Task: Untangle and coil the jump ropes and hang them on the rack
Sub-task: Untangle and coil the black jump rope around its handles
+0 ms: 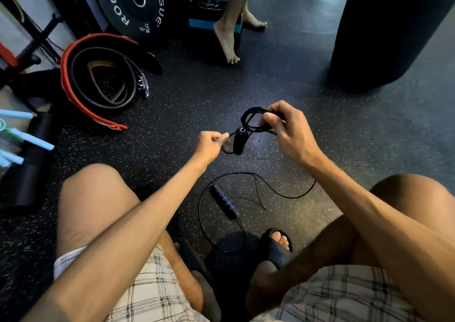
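While the coiled rope (254,118) hangs in the air above the floor (172,115), its small black loops are gathered in the right hand (289,134), whose thumb and fingers curl round the right side of the bundle. Just below and left of the coil a black handle (239,141) dangles roughly upright, capped end uppermost, touching the loops. The left hand (209,146) sits immediately left of that handle, pinching a short run of cord that curves under its lower end. Whether the fingers also touch the handle itself I cannot tell.

The handle therefore lies between the two hands, its long axis near vertical in the view, and the left hand is the nearer one to it. I judge that the free end is being wrapped or tucked to finish this coil, so the next pull would run from the left hand towards the right.

Lower down, between the knees, a second handle (224,202) with blue rings lies on the floor, slanting from upper left to lower right. Loose cord (285,195) loops around it, not yet coiled; whether it belongs to the same rope I cannot tell.

Farther out are a red-edged weight belt (98,80) at left, a weight plate (133,4) behind it, a punching bag (384,31) at upper right, and another person's bare feet (227,41) at the top.
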A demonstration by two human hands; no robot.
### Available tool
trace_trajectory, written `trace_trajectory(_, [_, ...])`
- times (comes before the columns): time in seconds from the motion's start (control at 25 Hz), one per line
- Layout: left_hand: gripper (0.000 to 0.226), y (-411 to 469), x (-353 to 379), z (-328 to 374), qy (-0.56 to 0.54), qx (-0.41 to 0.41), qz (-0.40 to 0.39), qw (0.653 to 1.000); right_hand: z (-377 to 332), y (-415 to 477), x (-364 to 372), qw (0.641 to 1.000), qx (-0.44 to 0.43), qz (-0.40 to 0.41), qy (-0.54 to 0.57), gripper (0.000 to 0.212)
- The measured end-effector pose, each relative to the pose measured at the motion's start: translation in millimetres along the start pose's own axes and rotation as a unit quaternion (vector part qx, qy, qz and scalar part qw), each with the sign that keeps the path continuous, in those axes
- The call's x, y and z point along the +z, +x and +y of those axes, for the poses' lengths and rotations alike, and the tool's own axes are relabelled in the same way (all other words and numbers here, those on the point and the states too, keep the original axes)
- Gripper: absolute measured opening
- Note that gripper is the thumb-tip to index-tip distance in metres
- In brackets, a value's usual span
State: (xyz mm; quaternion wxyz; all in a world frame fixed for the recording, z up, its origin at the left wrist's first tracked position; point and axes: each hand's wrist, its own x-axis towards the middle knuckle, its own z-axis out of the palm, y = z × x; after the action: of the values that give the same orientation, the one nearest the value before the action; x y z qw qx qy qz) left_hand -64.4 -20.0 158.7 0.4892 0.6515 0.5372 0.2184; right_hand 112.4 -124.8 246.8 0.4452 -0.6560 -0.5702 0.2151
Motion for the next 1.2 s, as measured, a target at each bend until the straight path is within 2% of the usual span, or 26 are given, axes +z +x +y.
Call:
trace_trajectory(0.08, [0.032,0,8,-6,0.009,-0.027,-0.011,1.000,-6,-2,1,0.992,0.035,0.009,0.119,0.021])
trace_trajectory(0.2, [0.030,-7,14,-9,0.010,-0.078,-0.050,0.996,-13,-1,-1,0.954,0.081,0.008,0.288,0.022])
trace_trajectory(0.28, [0.029,-11,17,-9,0.034,-0.080,-0.071,0.994,-12,1,-2,0.939,0.094,0.011,0.330,0.024])
trace_trajectory(0.4, [0.026,-11,18,-9,0.097,-0.055,-0.056,0.992,-12,2,-4,0.917,0.122,0.027,0.379,0.027])
trace_trajectory(0.56, [0.021,-10,23,-11,0.123,-0.025,-0.030,0.992,-19,1,-8,0.872,0.159,0.005,0.462,0.029])
trace_trajectory(0.6, [0.021,-11,22,-12,0.091,-0.036,-0.036,0.995,-21,2,-10,0.865,0.166,-0.003,0.474,0.029])
trace_trajectory(0.68, [0.021,-16,20,-11,-0.080,-0.117,-0.077,0.987,-25,3,-14,0.860,0.169,-0.015,0.481,0.029])
trace_trajectory(0.76, [0.025,-22,18,-6,-0.241,-0.197,-0.126,0.942,-27,6,-18,0.859,0.166,-0.014,0.485,0.029])
trace_trajectory(0.8, [0.026,-25,18,-3,-0.289,-0.217,-0.122,0.924,-26,7,-19,0.859,0.164,-0.009,0.486,0.028])
trace_trajectory(0.92, [0.029,-22,12,-2,-0.402,-0.237,-0.077,0.881,-21,12,-24,0.862,0.148,0.019,0.485,0.029])
trace_trajectory(1.0, [0.031,-19,6,-4,-0.465,-0.230,-0.091,0.850,-19,15,-29,0.861,0.144,0.035,0.487,0.030])
trace_trajectory(1.04, [0.029,-19,3,-5,-0.474,-0.221,-0.103,0.846,-19,16,-31,0.859,0.143,0.040,0.490,0.030])
trace_trajectory(1.12, [0.018,-20,0,-9,-0.432,-0.211,-0.107,0.870,-17,18,-34,0.868,0.130,0.037,0.479,0.029])
trace_trajectory(1.2, [0.006,-19,2,-15,-0.312,-0.192,-0.097,0.926,-15,18,-35,0.903,0.093,0.022,0.418,0.027])
